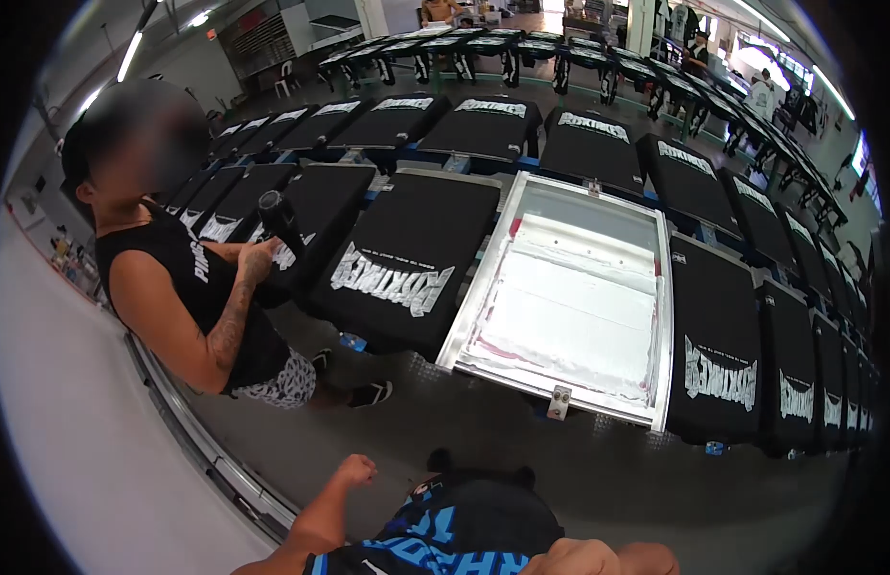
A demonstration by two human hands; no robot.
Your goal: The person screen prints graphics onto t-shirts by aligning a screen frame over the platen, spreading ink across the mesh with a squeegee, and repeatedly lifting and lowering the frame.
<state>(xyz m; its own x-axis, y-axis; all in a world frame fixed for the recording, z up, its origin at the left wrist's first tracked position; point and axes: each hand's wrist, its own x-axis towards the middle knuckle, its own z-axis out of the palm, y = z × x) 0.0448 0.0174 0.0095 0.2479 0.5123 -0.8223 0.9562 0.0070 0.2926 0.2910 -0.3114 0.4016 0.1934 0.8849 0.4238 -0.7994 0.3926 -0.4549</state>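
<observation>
My left hand (357, 470) hangs over the floor in front of my body, its fingers curled in with nothing visible in them. Bare skin of my right arm (579, 558) shows at the bottom edge; its fingers cannot be made out. Ahead of me a metal-framed screen (667, 326) with white ink on its mesh lies over one station, touched by neither hand. Black shirts with white lettering lie on the boards to its left (421, 216) and right (715, 316).
On the left a co-worker (162, 287) in a black sleeveless top holds a dark handheld tool (280, 218) over a shirt. Rows of shirt-covered boards (483, 125) curve away behind the screen. A metal clamp (559, 402) sticks out from its near edge. Other people are farther back.
</observation>
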